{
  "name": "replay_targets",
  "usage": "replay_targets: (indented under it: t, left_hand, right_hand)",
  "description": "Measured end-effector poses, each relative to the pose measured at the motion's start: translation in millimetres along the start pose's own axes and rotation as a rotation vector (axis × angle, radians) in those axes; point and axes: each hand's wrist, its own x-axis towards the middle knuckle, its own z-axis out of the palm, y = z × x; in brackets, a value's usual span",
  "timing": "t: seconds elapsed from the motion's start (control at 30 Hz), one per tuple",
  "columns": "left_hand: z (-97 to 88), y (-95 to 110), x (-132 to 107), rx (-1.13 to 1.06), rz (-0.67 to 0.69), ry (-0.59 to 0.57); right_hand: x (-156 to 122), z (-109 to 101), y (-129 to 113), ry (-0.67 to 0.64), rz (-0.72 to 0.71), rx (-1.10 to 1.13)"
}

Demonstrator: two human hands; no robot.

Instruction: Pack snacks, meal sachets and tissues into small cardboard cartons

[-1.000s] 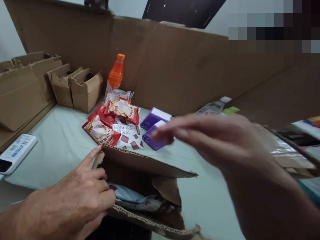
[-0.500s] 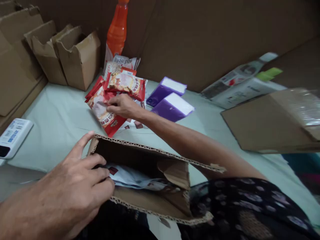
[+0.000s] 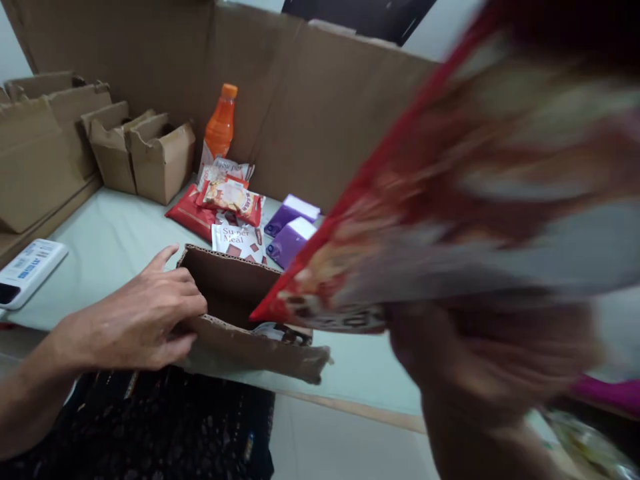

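Note:
My left hand (image 3: 145, 317) grips the left end of an open cardboard box (image 3: 260, 358) at the table's front edge, fingers curled over the rim. Inside the box, part of a printed packet (image 3: 280, 332) shows; the rest is hidden by the walls. Close to the camera, my right hand (image 3: 490, 360) holds up a red and white snack packet (image 3: 450, 207), smeared by motion. The packet's lower corner hangs in front of the box's right part. Behind the box lie a packet marked "Super Meal" (image 3: 237, 241) and red snack packets (image 3: 230, 198).
Two purple-wrapped packs (image 3: 290, 241) lie right of the packets. An orange drink bottle (image 3: 220, 127) stands behind them against a cardboard wall (image 3: 320, 100). Small open cardboard boxes (image 3: 163, 163) stand at the back left. A white device with a dark screen (image 3: 33, 270) lies at the left.
My right hand has lifted the red snack packet off the pile and brought it up towards the camera on the right. The left hand stays at the box's end. The view has shifted.

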Motion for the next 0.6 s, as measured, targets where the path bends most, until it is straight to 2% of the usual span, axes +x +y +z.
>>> replay_targets:
  t: [0.1,0.2,0.3,0.47,0.53,0.6]
  left_hand:
    - [2.1,3.7,-4.2,0.051,-0.036,0.011]
    - [4.4,8.5,-11.8,0.089,-0.056,0.048]
    - [4.8,10.7,-17.9,0.13,-0.062,0.077]
    - [3.6,7.1,-15.6,0.172,-0.019,0.122]
    - [3.6,5.0,-12.9,0.173,-0.003,0.124]
    - [3.9,3.3,-11.2,0.165,0.005,0.12]
  right_hand:
    - [0.7,8.4,-7.2,-0.26,-0.333,-0.098]
    - [8.9,16.5,-8.6,-0.637,-0.425,-0.147]
    - [18.3,23.4,-8.2,-0.94,-0.368,-0.26]
    - [38.7,46.8,-12.0,-1.322,-0.183,-0.359]
    - [44.4,61.3,-11.5,-1.448,-0.147,-0.377]
    - [46.0,74.5,-7.6,-1.513,-0.147,-0.353]
